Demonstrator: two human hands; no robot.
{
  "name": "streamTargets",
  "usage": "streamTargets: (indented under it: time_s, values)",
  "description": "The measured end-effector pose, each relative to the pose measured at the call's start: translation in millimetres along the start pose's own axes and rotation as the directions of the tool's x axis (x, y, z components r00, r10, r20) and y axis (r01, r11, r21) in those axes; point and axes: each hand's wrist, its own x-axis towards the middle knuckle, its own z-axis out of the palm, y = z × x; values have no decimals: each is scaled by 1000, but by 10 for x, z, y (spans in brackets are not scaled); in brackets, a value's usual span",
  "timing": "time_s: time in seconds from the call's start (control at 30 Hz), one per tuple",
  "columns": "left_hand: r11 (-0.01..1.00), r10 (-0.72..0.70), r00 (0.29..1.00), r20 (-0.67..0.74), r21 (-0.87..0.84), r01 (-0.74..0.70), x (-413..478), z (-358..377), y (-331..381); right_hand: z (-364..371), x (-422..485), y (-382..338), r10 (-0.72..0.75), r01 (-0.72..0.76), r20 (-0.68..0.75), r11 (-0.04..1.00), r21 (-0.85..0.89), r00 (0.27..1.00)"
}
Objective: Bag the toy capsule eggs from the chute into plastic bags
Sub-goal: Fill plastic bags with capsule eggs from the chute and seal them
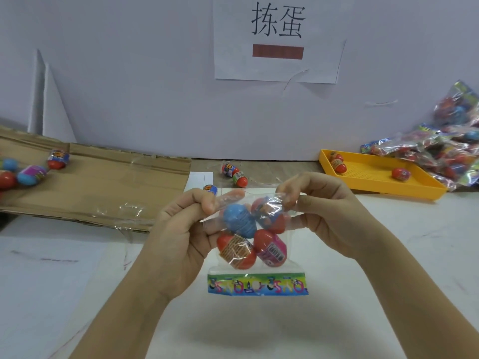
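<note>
Above the white table I hold up a clear plastic bag [259, 268] with a colourful printed strip at its lower end. Several capsule eggs sit inside: a blue one [239, 220], red ones and a pink one. My left hand [181, 229] pinches the bag's upper left edge. Its upper right edge is pinched by my right hand [321, 211]. A cardboard chute [103, 182] lies at the left with several loose eggs [31, 174] on it. Two more eggs [234, 173] lie on the table behind my hands, and another egg [210, 189] peeks over my left fingers.
A yellow tray [375, 174] at the right holds three eggs. Behind it lies a pile of filled bags [445, 149]. A paper sign [277, 40] hangs on the back wall. White paper sheets cover the table at the left.
</note>
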Motion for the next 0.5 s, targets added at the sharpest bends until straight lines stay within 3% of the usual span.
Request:
streamTargets:
  time_s: [0.17, 0.33, 0.5]
  values:
    - [996, 38, 999, -27, 76, -36, 13, -51, -48, 36, -3, 12, -5, 5, 0, 999, -33, 1000]
    - [998, 59, 998, 8, 19, -59, -3, -25, -61, 46, 1, 5, -6, 6, 5, 1000, -27, 1000]
    - [969, 142, 989, -28, 206, -133, -3, -17, -83, 20, 4, -2, -40, 39, -1, 996, -79, 999]
